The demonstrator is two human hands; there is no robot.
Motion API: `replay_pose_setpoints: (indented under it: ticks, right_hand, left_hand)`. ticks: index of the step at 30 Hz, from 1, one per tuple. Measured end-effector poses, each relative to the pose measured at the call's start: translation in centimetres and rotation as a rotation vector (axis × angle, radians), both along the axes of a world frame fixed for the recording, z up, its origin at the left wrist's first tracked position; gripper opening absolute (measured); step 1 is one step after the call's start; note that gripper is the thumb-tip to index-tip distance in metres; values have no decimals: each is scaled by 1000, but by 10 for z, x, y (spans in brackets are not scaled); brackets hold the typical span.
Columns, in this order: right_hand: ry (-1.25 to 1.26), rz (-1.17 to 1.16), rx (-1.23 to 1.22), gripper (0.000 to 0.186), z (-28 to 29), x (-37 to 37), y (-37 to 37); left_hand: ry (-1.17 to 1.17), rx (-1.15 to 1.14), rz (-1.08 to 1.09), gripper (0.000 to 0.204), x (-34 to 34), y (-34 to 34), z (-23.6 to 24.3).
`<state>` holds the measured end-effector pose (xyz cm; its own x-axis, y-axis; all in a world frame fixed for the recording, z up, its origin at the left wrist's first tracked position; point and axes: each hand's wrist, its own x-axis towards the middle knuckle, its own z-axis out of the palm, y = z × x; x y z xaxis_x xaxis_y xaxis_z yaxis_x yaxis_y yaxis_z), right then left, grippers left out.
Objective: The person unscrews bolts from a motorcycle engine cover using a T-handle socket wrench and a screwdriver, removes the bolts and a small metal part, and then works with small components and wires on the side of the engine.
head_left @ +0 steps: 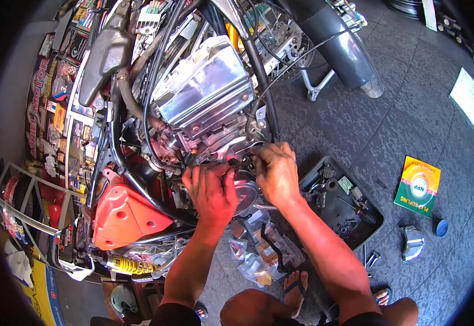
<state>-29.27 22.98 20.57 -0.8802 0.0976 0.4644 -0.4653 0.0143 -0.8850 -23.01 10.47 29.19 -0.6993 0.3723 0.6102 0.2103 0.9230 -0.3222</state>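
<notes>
A stripped motorcycle fills the left half, its silver engine block exposed. Both my hands press against the lower side of the engine. My left hand has its fingers curled around a small dark part beside a round grey engine cover. My right hand grips the engine's edge just right of it, fingers bent inward. What the fingertips pinch is hidden. A black cable loops past the engine above my hands.
A dark tray of small parts lies right of my right forearm. Plastic bags sit by my sandalled foot. A green and yellow packet, a chrome cover, a blue cap, a red side panel and a yellow spring are around.
</notes>
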Motion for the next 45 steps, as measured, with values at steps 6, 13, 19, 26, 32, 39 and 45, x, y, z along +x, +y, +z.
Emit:
replay_pose_setpoints:
  ticks: [6, 13, 19, 26, 32, 39, 45]
  right_hand:
    - [-66, 79, 23, 22, 1, 2, -2]
    - [-89, 148, 29, 27, 1, 3, 0]
    - [-121, 181, 28, 25, 0, 0, 2]
    - [-79, 159, 43, 21, 0, -2, 3]
    - [-69, 182, 121, 21, 1, -4, 9]
    - [-99, 227, 121, 22, 5, -5, 10]
    - [-132, 271, 129, 24, 5, -7, 13]
  left_hand:
    - [27, -15, -64, 15, 2, 1, -2]
    - [20, -17, -146, 14, 5, 0, -1]
    - [13, -31, -183, 15, 6, 0, -2]
    - [49, -55, -184, 15, 5, -1, -5]
    - [46, -38, -178, 16, 5, 0, -6]
    - [56, -51, -173, 17, 6, -2, -4]
    - [69, -48, -166, 16, 5, 0, -6]
